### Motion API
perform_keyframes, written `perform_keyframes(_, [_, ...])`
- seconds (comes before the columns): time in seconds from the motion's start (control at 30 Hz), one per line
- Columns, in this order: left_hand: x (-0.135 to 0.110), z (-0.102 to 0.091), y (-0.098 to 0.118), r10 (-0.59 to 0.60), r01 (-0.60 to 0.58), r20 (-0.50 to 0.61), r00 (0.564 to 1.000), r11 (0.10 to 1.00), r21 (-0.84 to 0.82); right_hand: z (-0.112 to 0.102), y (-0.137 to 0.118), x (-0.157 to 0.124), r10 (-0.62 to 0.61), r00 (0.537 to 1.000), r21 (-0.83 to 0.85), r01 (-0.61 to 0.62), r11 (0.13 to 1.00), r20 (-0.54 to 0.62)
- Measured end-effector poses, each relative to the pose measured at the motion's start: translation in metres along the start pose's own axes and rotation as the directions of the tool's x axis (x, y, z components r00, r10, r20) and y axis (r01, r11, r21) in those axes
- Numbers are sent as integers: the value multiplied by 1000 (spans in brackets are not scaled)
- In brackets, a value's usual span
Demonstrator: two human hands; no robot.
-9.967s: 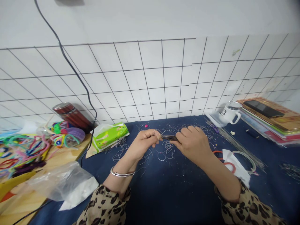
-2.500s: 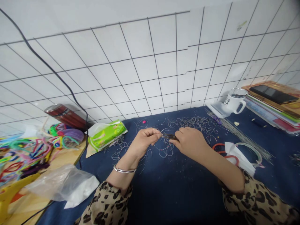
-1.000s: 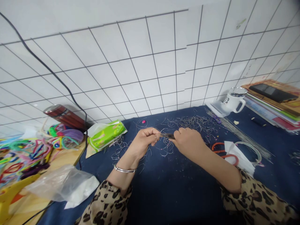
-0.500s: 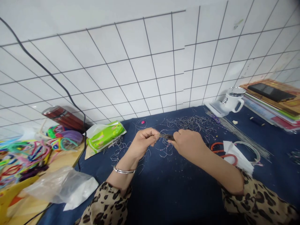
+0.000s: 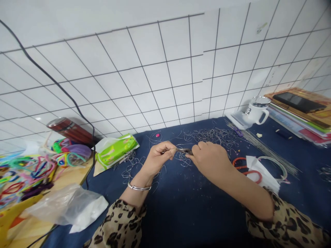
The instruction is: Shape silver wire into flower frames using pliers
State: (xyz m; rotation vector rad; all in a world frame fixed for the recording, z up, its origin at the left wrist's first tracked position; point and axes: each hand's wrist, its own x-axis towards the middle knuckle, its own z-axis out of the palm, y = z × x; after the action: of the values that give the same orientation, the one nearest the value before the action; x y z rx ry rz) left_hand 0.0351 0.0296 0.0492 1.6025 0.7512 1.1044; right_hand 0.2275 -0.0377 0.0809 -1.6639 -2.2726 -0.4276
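My left hand [image 5: 159, 157] is closed in a pinch on a thin metal wire [image 5: 178, 149]. Wrapped round dark pliers [image 5: 189, 151], my right hand [image 5: 210, 159] points their jaws at the left fingertips, where they meet the wire. Most of the pliers is hidden inside the fist. Below and behind the hands lie loose curled wires [image 5: 185, 160] on the dark blue cloth [image 5: 191, 206]. A bigger heap of bent wires [image 5: 216, 135] sits just beyond my right hand.
To the right are red-handled scissors [image 5: 254, 175] partly under white paper, a bundle of straight wires [image 5: 269, 151], a white mug [image 5: 259, 112] and stacked books with a phone [image 5: 298, 101]. On the left are a green tissue pack [image 5: 117, 150], colourful pipe cleaners [image 5: 28, 168], a red flask [image 5: 69, 129] and a plastic bag [image 5: 67, 205].
Both hands stay together in nearly the same place. The left wrist has shifted slightly right and the right forearm a little lower; the grips look unchanged.
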Motion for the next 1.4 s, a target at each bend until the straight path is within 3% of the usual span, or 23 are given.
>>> perform_keyframes(0.1, [0,0,1,1,-1,-21,1000,1000,-3,-6,1,0,-37,998,-12,36,999,-48])
perform_keyframes(0.3, [-1,-1,7,-112,111,-7,994,985,-130,-21,1,-1,-36,996,-49,32,998,-86])
perform_keyframes(0.53, [-2,2,17,-232,236,44,972,955,-181,-18,3,0,-10,1000,-44,9,999,-20])
perform_keyframes(0.8, [-3,4,23,-259,265,58,964,953,-149,-12,3,2,-27,999,-24,27,999,27])
perform_keyframes(0.97, [-5,5,27,-247,247,15,969,968,-36,-5,4,4,-23,997,-22,24,999,67])
perform_keyframes(1.2, [-13,7,40,-208,231,-106,972,928,294,0,6,8,-6,998,-52,10,999,66])
perform_keyframes(1.4, [-16,8,44,-164,195,-111,980,899,393,2,4,6,-33,999,-37,35,999,34])
